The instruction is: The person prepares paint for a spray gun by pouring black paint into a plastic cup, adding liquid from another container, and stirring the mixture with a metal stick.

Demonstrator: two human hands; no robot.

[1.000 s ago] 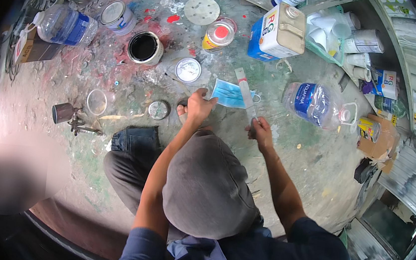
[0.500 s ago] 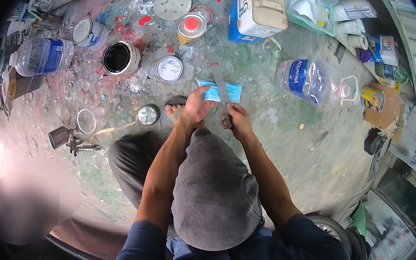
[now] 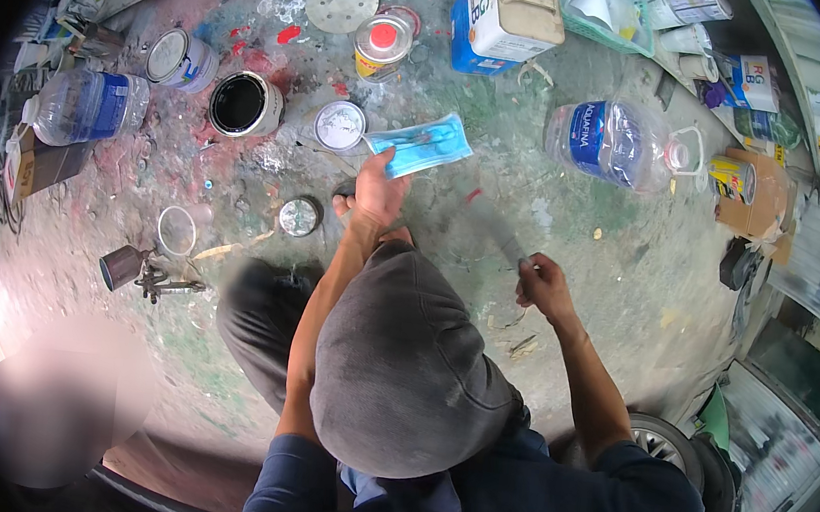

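Observation:
My left hand [image 3: 379, 194] grips the near left edge of a blue pleated face mask [image 3: 422, 147], its fingers closed on it. Greyish smears mark the middle of the mask. My right hand [image 3: 544, 283], out to the right over the floor, is closed around one end of a flat grey stirring stick [image 3: 499, 233]. Red colour shows at the stick's far end, which is blurred by motion and apart from the mask. Beside the mask's left end stands a small round can with a whitish lid [image 3: 341, 125].
An opened can of black paint [image 3: 268, 109], a red-capped tin [image 3: 381, 46] and a blue-white rectangular canister [image 3: 505, 20] stand beyond my hands. Clear plastic jugs [image 3: 628, 147] lie on both sides. A spray gun [image 3: 156, 276] and clear cup [image 3: 178, 230] are at the left.
My right hand has drawn the stirring stick off the mask, moving right and nearer. My left hand has lifted the mask slightly up and left, tilting it.

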